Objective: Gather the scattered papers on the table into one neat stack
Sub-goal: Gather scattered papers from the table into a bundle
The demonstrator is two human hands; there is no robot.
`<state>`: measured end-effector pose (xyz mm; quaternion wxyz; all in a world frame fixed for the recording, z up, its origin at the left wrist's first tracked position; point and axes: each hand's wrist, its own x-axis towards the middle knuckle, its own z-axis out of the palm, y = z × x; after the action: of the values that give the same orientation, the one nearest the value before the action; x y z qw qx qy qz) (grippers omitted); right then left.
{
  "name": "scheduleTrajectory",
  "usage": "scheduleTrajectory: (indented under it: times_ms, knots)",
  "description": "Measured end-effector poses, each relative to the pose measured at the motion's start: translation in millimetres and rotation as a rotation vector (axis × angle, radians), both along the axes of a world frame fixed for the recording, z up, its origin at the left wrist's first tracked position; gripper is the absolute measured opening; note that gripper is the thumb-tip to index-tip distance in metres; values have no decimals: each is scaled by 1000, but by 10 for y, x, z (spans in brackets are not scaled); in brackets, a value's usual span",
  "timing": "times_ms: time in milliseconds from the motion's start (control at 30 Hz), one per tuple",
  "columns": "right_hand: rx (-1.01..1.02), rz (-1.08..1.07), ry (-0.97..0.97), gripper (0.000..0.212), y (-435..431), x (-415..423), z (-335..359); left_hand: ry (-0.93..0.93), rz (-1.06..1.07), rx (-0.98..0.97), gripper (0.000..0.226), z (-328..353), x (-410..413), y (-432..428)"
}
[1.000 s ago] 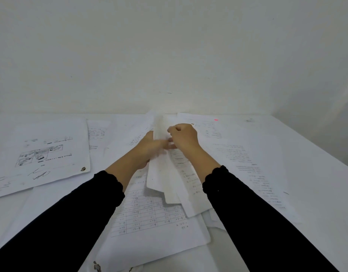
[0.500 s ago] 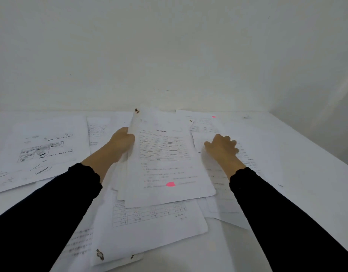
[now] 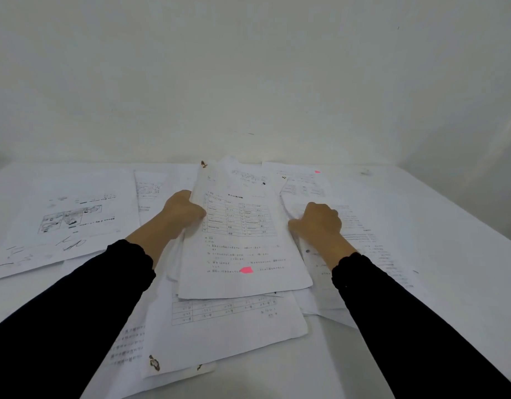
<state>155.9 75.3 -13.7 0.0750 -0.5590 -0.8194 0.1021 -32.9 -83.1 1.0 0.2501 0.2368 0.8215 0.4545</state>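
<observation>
Gripping with the left hand (image 3: 182, 214) the left edge of a sheaf of papers (image 3: 242, 240), raised and tilted between the hands. Held well apart. Resting the right hand (image 3: 317, 223), fingers curled, on a text sheet (image 3: 363, 226); cannot tell whether pinching it. Further out, loose sheets (image 3: 234, 326) under the sheaf, a drawing sheet (image 3: 67, 220) well left of the left hand, all on the white table (image 3: 464, 254).

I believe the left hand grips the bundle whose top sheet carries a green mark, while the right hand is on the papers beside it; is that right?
Not quite: in the head view the mark is pink, not green. The left hand grips that bundle, and the right hand is on the papers beside it.
</observation>
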Motion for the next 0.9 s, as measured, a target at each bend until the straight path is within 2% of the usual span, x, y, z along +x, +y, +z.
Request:
scheduleTrajectory:
  times_ms: [133, 233, 467, 533, 633, 733, 900]
  knots:
    - [87, 10, 77, 34, -21, -30, 68, -22, 12, 5, 17, -4, 19, 31]
    - [92, 25, 157, 34, -74, -152, 171, -43, -3, 21, 23, -8, 42, 73]
    - [-106, 198, 394, 40, -371, -606, 285, -136, -80, 125, 21, 24, 246, 171]
    - [-170, 242, 432, 40, -468, -705, 261, -159, -94, 148, 30, 29, 284, 202]
    - [-319, 278, 537, 28, -579, -775, 259, -161, -119, 151, 47, 41, 310, 247]
    - [-389, 293, 607, 33, -572, -760, 266, -161, -139, 134, 62, 35, 321, 276]
    - [-475, 295, 708, 33, -456, -667, 222, -81, -170, 115, 60, -2, 286, 252]
